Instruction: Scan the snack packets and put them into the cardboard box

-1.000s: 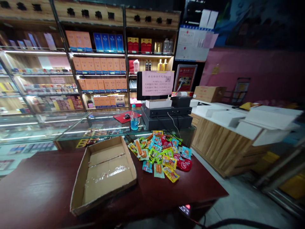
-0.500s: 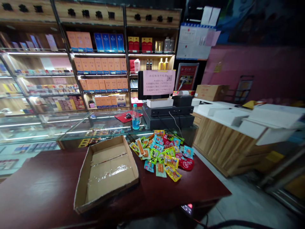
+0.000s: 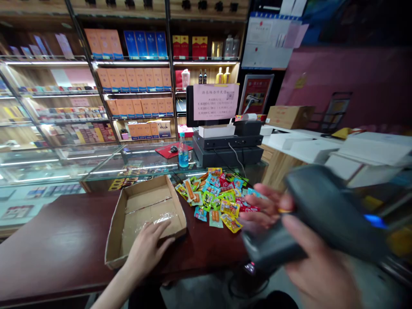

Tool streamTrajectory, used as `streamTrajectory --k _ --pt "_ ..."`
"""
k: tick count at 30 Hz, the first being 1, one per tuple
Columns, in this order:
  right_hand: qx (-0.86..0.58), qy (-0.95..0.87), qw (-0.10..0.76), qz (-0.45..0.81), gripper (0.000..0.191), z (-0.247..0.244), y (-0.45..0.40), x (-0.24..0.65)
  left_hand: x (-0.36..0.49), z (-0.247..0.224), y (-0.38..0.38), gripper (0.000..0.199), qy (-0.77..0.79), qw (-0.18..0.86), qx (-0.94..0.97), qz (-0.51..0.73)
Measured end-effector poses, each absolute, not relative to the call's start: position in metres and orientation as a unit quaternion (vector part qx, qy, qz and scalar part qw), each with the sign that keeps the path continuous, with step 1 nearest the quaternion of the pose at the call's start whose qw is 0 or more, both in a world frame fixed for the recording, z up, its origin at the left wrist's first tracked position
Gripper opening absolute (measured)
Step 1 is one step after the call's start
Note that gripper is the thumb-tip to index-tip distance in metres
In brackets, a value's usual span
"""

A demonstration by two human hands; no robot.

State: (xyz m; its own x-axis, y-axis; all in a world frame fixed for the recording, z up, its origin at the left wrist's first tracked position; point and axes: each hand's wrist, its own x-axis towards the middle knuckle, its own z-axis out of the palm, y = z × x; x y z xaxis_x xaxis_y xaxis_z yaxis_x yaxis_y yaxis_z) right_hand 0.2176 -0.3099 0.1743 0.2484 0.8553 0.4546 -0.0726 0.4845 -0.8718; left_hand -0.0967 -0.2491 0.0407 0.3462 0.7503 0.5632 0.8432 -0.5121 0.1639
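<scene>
My left hand [image 3: 149, 244] reaches over the near right edge of a shallow cardboard box [image 3: 112, 240], fingers spread and holding nothing. At the right, blurred by motion, my right hand [image 3: 317, 266] grips a black handheld device [image 3: 331, 210], which looks like a scanner. The thumb lies on the near side of its handle and the other fingers show beyond it. A pile of small, colourful snack packets [image 3: 209, 199] lies on the dark red table [image 3: 74, 240], right of the box; the right fingers overlap its right side in view.
Behind the packets are a blue-capped bottle [image 3: 183, 152], a mouse on a red mat [image 3: 165, 151] and a monitor with a pink sign [image 3: 215, 103] above a black cash drawer [image 3: 225, 156]. Glass counters and stocked shelves stand behind. White boxes [image 3: 309, 152] lie on a wooden counter at the right.
Both hands have come into view, the left at the box and the right with the black device. The view has shifted slightly, and the box appears a little higher in it.
</scene>
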Motion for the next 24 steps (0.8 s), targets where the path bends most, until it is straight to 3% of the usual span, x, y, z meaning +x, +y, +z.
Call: streamTrajectory --k 5,9,12,15,20,24 --pt "-0.342 -0.499 0.655 0.453 0.023 0.152 -0.287 0.174 -0.143 0.000 -0.255 0.025 -0.462 0.096 -0.857 -0.205" --pt "-0.353 -0.515 0.636 0.454 0.031 0.138 -0.287 0.155 -0.191 0.010 -0.268 0.021 -0.430 0.119 -0.868 -0.219" --pt "-0.366 -0.517 0.623 0.460 0.034 0.133 -0.282 0.146 -0.177 0.025 -0.280 0.024 -0.440 0.110 -0.846 -0.280" --pt "-0.348 -0.517 0.617 0.480 0.037 0.126 -0.276 0.132 -0.116 0.035 -0.288 0.022 -0.431 0.016 -0.813 -0.391" --pt "-0.339 -0.513 0.627 0.479 0.040 0.114 -0.269 0.107 -0.010 0.048 -0.284 0.050 -0.413 -0.235 -0.738 -0.478" --pt "-0.363 -0.534 0.619 0.447 0.044 0.116 -0.263 0.105 0.019 0.051 -0.269 0.053 -0.417 -0.279 -0.689 -0.522"
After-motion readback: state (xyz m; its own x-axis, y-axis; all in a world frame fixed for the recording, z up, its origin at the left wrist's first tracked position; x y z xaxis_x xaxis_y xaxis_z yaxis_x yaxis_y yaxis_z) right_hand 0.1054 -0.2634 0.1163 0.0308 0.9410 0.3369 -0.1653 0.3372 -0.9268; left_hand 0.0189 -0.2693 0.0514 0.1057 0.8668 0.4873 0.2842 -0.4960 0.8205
